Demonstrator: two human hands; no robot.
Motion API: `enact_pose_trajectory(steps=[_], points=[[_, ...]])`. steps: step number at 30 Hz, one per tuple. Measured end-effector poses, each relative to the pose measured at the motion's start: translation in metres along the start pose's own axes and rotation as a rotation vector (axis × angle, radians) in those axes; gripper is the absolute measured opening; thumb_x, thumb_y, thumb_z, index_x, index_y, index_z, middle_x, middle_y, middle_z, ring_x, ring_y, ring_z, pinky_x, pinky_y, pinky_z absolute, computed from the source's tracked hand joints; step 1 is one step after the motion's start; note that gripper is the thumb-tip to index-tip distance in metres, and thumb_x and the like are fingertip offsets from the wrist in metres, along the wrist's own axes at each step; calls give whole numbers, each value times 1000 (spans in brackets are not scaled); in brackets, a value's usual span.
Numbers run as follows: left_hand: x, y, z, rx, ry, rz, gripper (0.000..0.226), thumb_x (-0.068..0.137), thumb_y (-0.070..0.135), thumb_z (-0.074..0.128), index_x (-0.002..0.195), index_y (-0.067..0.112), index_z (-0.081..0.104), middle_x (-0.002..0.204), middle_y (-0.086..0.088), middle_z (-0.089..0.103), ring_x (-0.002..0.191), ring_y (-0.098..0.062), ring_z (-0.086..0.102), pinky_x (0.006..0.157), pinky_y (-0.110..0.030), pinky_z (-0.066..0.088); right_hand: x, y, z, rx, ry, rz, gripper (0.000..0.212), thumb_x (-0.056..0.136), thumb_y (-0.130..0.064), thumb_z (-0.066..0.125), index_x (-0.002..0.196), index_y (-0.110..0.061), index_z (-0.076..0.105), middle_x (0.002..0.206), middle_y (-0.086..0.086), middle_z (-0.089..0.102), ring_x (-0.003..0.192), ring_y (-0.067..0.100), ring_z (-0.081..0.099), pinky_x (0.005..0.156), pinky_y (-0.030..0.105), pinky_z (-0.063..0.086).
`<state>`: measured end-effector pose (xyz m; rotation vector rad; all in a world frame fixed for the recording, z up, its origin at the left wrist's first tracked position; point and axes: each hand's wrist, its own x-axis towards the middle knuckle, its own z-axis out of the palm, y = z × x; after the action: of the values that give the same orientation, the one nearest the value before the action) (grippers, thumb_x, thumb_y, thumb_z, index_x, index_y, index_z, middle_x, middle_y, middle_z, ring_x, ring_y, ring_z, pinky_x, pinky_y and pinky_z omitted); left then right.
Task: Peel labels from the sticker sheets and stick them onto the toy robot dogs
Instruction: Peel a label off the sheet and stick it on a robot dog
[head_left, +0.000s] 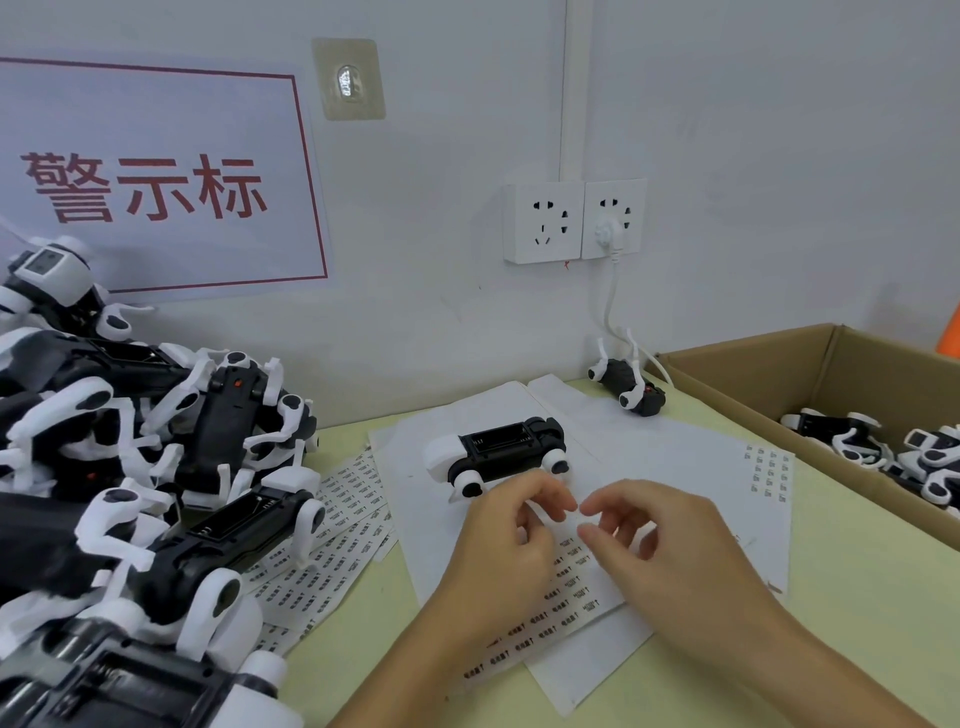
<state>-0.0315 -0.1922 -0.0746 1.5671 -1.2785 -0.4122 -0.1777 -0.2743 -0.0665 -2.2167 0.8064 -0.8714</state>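
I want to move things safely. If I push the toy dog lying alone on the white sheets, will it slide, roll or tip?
The toy dog lies on its back, battery bay up, so it will probably slide rather than roll. The loose sticker sheets under it may shift along with it. Its thin white legs look fragile, so push the body.

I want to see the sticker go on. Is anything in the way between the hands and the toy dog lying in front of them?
Nothing visible. The left hand and right hand hover over the sticker sheets, and the dog lies on its back just beyond them on bare white paper, with its black belly facing up.
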Motion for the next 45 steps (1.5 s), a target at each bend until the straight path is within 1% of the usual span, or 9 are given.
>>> enact_pose_trajectory(steps=[4, 10, 14, 17, 22, 29, 34, 42, 45], points=[[-1, 2, -1, -6, -25, 13, 45, 83, -9, 44, 91, 28, 67, 93, 11, 63, 75, -26, 60, 66, -34, 53, -1, 1, 6, -61, 82, 0, 13, 80, -32, 79, 78, -38, 68, 79, -23, 64, 73, 4, 62, 66, 13, 45], [-1, 1, 0, -46, -69, 27, 42, 76, 7, 40, 97, 32, 67, 91, 10, 65, 76, -27, 60, 66, -40, 55, -2, -3, 9, -28, 63, 7, 18, 84, -20, 75, 72, -32, 70, 70, -16, 66, 65, 5, 60, 60, 11, 44], [0, -3, 0, -75, -74, -1, 52, 77, 7, 43, 110, 44, 59, 90, 7, 65, 72, -28, 59, 68, -40, 55, -1, -8, 7, 193, -8, 100, 17, 86, -19, 74, 71, -26, 75, 65, -7, 69, 57, 2, 56, 58, 12, 43], [0, -3, 1, -79, -48, -29, 32, 86, 12, 49, 111, 32, 57, 86, 5, 69, 68, -17, 60, 69, -40, 55, 1, -12, 5, 485, -33, 242, 22, 90, -11, 69, 78, -27, 80, 66, -3, 71, 55, 6, 57, 52, 15, 44], [2, -4, -1, -165, 29, -77, 11, 101, 19, 56, 106, 24, 65, 85, -1, 71, 61, -8, 62, 59, -17, 49, 3, -12, 1, 739, -134, 374, 40, 92, 1, 55, 99, -29, 80, 82, 11, 72, 63, 18, 57, 54, 28, 43], [4, -8, -3, -248, 67, -119, 10, 100, 22, 60, 95, 21, 69, 81, 0, 72, 58, -10, 61, 52, -16, 44, 0, -11, 7, 483, -198, 270, 52, 95, 1, 51, 122, -40, 67, 81, 3, 73, 60, 15, 59, 53, 27, 47], [6, -9, -2, -255, 91, -106, 6, 97, 21, 64, 96, 19, 70, 81, -1, 72, 56, -10, 60, 51, -16, 44, -6, -6, 10, 135, -146, 36, 60, 94, -7, 53, 130, -55, 55, 81, -14, 68, 60, 15, 56, 52, 17, 45], [7, -9, -2, -264, 114, -95, 5, 96, 17, 67, 94, 15, 72, 79, -2, 73, 54, -10, 61, 52, -17, 46, -7, -2, 12, 42, -141, -44, 58, 95, -11, 54, 135, -52, 52, 83, -19, 65, 54, 5, 53, 48, 9, 38], [7, -9, -2, -272, 117, -98, 4, 95, 17, 68, 95, 14, 71, 80, -2, 73, 54, -10, 61, 53, -17, 47, -6, -2, 12, 13, -137, -59, 57, 95, -12, 54, 136, -51, 50, 84, -20, 65, 57, 8, 55, 49, 10, 39]])
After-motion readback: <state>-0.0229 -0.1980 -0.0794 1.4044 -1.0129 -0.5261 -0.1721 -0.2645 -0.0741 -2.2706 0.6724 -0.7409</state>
